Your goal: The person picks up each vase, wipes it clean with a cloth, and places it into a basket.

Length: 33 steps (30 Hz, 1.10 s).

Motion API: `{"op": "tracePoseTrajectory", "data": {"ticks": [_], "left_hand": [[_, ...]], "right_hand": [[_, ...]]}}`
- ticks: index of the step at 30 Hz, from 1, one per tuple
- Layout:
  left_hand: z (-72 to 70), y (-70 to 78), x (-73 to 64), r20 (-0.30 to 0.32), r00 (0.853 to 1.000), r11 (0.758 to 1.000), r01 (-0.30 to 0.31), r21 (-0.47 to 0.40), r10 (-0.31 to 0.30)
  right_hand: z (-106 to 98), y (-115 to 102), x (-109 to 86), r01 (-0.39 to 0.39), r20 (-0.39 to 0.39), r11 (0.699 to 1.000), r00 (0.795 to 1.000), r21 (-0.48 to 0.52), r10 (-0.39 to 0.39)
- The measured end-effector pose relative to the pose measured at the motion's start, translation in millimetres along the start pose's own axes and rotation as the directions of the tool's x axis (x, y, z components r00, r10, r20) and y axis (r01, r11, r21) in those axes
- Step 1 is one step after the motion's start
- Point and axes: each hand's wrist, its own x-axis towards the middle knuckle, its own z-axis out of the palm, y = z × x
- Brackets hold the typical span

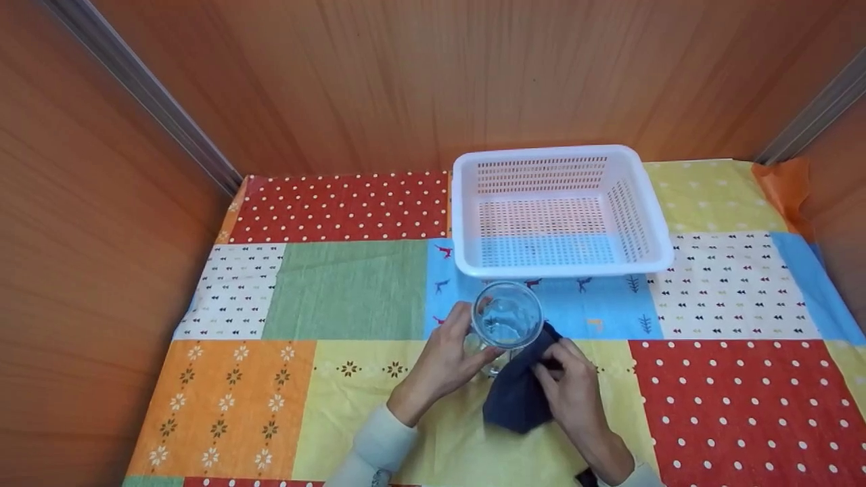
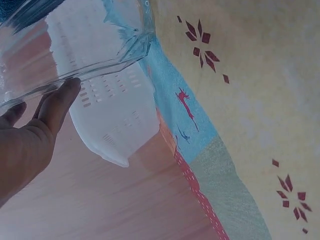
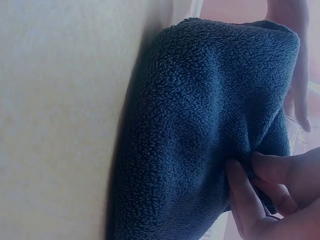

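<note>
A clear drinking glass (image 1: 507,316) is gripped by my left hand (image 1: 446,358), its round rim facing up toward the head camera. In the left wrist view the fingers of the left hand (image 2: 37,137) lie along the side of the glass (image 2: 105,65). Against the right side of the glass is a dark blue towel (image 1: 516,399), which my right hand (image 1: 574,385) pinches. Close up in the right wrist view, the fluffy towel (image 3: 200,110) is bunched between thumb and fingers of the right hand (image 3: 280,195). It partly covers the left hand there.
Behind the glass stands a white perforated plastic basket (image 1: 561,270), near the back wooden wall (image 1: 406,88). A patchwork tablecloth (image 1: 352,291) covers the table. Another wooden panel (image 1: 88,237) rises on the left.
</note>
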Motion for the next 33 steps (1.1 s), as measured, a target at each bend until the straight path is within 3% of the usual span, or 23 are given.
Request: {"op": "tracePoseTrajectory", "data": {"ticks": [5,12,22,33], "left_hand": [[-1.7,0.6,1.1,-0.018,1.0,0.999,-0.016,-0.039,0.015],[-2.4,-4.1,2.4,-0.042,0.996,0.988,-0.087,-0.13,0.082],[-2.3,-2.8,3.7,-0.039,0.997,0.984,-0.065,-0.164,0.059],[-0.6,-2.4,4.2,-0.047,0.998,0.974,-0.053,-0.221,0.044]], "right_hand": [[1,-1,-0.8,0.012,-0.017,1.0,1.0,0.015,-0.012],[0,-12,0.7,0.066,-0.087,0.995,0.994,0.069,-0.06],[-3,-25,3.4,0.089,-0.126,0.992,0.989,0.089,-0.077],[3,-10,1.1,0.068,-0.124,0.996,0.99,0.053,-0.061]]}}
